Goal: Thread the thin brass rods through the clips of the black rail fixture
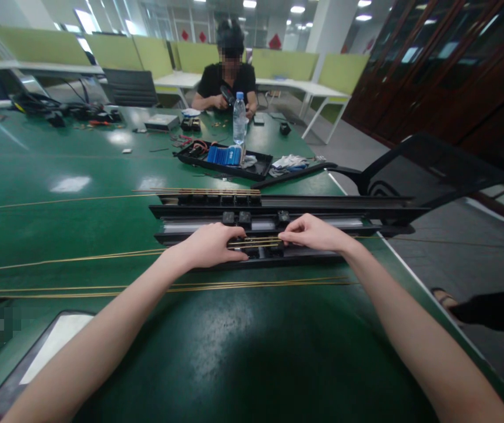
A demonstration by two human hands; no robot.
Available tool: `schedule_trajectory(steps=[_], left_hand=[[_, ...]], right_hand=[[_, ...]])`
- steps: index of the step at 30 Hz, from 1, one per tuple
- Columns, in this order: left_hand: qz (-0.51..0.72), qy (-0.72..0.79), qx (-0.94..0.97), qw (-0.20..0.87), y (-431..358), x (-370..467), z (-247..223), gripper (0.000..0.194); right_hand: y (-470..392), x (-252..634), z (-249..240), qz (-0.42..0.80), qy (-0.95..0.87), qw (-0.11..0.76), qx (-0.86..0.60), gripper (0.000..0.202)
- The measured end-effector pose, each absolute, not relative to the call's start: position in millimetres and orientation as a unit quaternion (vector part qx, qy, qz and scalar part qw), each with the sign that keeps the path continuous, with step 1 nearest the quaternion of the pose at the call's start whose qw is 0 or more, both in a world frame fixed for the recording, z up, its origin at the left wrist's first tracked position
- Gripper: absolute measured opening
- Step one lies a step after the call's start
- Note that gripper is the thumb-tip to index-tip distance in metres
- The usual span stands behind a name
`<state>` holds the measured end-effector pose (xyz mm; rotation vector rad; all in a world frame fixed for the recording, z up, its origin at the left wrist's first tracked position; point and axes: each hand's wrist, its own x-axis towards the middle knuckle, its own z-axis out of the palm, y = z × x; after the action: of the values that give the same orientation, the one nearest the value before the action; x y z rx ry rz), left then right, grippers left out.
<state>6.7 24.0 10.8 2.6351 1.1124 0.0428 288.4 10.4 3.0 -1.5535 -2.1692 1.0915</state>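
Several long black rails [318, 257] lie side by side across the green table. Thin brass-coloured rods [258, 241] run lengthwise over the nearest rail. My left hand [210, 244] straddles that rail, its thumb at the front edge and its fingers at the back one. Pinched between the thumb and fingertips of my right hand [307, 231] is a thin rod, whose tip is partly hidden. Small black blocks [244, 220] sit in the rail behind my hands. More brass-coloured rods [265, 283] lie on the table in front of the rails.
Behind the rails is a black tray [256, 170] with blue parts, beside a water bottle [238, 120] and a crumpled cloth [289, 164]. Across the table sits a person [228, 79] holding a dark tool. A mesh chair [437, 170] stands right of the table edge.
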Motion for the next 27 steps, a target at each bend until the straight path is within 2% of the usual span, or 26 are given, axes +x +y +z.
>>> schedule_trajectory(steps=[27], left_hand=[[0.016, 0.383, 0.913, 0.139, 23.7, 4.4, 12.0, 0.051]], right_hand=[[9.8, 287.4, 4.9, 0.389, -0.738, 0.126, -0.538, 0.055]])
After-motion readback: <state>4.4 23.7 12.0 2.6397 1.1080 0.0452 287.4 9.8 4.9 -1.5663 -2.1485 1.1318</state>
